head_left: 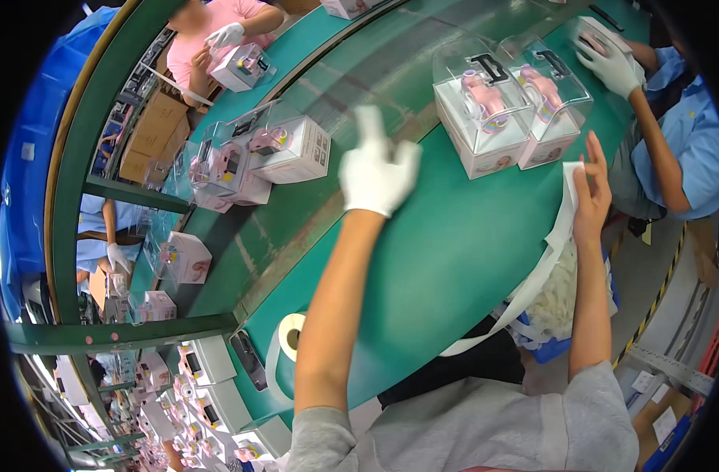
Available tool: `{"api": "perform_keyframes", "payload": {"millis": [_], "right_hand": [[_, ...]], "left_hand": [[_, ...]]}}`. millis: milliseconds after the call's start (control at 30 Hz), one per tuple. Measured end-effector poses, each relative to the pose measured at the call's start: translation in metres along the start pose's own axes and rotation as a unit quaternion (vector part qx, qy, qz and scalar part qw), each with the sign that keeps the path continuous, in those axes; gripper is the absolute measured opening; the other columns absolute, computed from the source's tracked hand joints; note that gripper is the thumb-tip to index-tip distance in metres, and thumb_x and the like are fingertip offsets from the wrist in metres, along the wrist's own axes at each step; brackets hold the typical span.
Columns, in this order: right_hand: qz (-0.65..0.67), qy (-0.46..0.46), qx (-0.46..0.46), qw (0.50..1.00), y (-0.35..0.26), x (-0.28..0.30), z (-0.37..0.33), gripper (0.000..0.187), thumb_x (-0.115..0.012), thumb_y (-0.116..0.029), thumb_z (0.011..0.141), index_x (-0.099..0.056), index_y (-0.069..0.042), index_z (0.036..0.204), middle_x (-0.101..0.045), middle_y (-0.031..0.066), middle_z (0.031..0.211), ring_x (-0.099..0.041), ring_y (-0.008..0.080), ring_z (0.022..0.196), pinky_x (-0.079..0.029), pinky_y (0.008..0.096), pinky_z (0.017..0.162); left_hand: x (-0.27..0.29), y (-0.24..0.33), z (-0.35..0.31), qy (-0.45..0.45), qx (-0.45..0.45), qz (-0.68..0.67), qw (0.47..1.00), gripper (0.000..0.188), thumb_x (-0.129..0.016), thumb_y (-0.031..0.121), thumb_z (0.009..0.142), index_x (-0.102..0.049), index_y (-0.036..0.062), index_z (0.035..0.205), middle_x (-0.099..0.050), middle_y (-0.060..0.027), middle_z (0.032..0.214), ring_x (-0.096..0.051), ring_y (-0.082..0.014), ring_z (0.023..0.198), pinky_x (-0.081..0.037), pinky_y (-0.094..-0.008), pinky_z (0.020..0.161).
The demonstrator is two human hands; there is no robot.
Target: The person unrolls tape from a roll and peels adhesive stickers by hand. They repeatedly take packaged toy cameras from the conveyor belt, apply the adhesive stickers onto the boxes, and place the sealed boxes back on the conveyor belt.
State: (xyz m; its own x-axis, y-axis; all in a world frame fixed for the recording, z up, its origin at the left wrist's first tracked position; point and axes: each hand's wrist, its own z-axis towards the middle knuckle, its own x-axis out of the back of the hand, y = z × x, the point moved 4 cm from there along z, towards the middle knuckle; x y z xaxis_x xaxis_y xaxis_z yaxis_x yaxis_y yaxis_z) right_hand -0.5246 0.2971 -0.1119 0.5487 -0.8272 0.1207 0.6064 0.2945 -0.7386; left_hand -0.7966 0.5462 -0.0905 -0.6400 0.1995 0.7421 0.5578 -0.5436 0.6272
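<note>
My left hand [379,175], in a white glove, is over the belt's edge in the middle of the view. Some blur shows on it; one finger is stretched out and nothing shows in it. My bare right hand [592,197] is raised at the right, fingers upright, with the end of a long white paper strip [536,271] at its thumb. The strip curves down toward my lap. Ahead, between my hands, two white boxes with clear domed covers stand side by side: a left box [476,141] and a right box [544,141], each with a pink toy inside.
More domed boxes [296,149] ride the dark green belt [328,94] at left. A label roll [293,337] and a phone [249,360] lie near my left forearm. A gloved co-worker's hand [611,67] holds a box at far right. A bin of paper scraps [552,303] stands below.
</note>
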Motion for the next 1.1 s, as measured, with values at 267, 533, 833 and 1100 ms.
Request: {"api": "perform_keyframes", "payload": {"millis": [267,533,833,1100], "right_hand": [[-0.015,0.049,-0.022,0.998,-0.048,-0.005,-0.086,0.007,-0.062,-0.007,0.097,-0.057,-0.006,0.093,-0.058,0.0122,0.13,-0.053,0.0251,0.122,-0.038,0.0391,0.108],[0.08,0.019,-0.106,0.991,-0.105,0.008,-0.122,0.009,-0.062,-0.007,0.098,-0.06,-0.001,0.091,-0.057,0.0111,0.117,-0.056,0.0176,0.104,-0.043,0.0321,0.094],[0.238,-0.152,-0.198,0.939,-0.175,-0.042,-0.111,0.008,-0.062,-0.002,0.097,-0.058,-0.001,0.09,-0.06,0.0019,0.084,-0.053,0.0094,0.08,-0.042,0.0266,0.076],[0.296,-0.25,-0.152,0.909,-0.219,-0.087,-0.143,0.011,-0.063,-0.006,0.099,-0.057,-0.003,0.091,-0.064,0.0091,0.085,-0.054,0.0133,0.077,-0.041,0.0283,0.068]], "left_hand": [[0.057,-0.087,0.013,0.029,0.111,0.284,0.952,0.042,-0.046,0.046,0.099,-0.057,0.0171,0.128,-0.07,-0.0232,0.113,-0.068,-0.0418,0.105,-0.054,-0.0531,0.087],[0.1,-0.066,0.0,0.104,0.116,0.327,0.932,0.029,-0.051,0.03,0.095,-0.068,0.0064,0.098,-0.074,-0.022,0.093,-0.073,-0.0401,0.087,-0.056,-0.0527,0.079],[0.103,0.056,-0.171,0.025,0.094,0.293,0.951,0.015,-0.066,0.028,0.09,-0.068,0.013,0.094,-0.072,-0.0154,0.074,-0.071,-0.038,0.071,-0.055,-0.0495,0.068],[0.094,0.082,-0.264,0.044,0.032,-0.343,0.938,0.029,-0.067,0.006,0.092,-0.067,0.001,0.121,-0.069,-0.01,0.105,-0.064,-0.0152,0.091,-0.049,-0.0286,0.078]]}}
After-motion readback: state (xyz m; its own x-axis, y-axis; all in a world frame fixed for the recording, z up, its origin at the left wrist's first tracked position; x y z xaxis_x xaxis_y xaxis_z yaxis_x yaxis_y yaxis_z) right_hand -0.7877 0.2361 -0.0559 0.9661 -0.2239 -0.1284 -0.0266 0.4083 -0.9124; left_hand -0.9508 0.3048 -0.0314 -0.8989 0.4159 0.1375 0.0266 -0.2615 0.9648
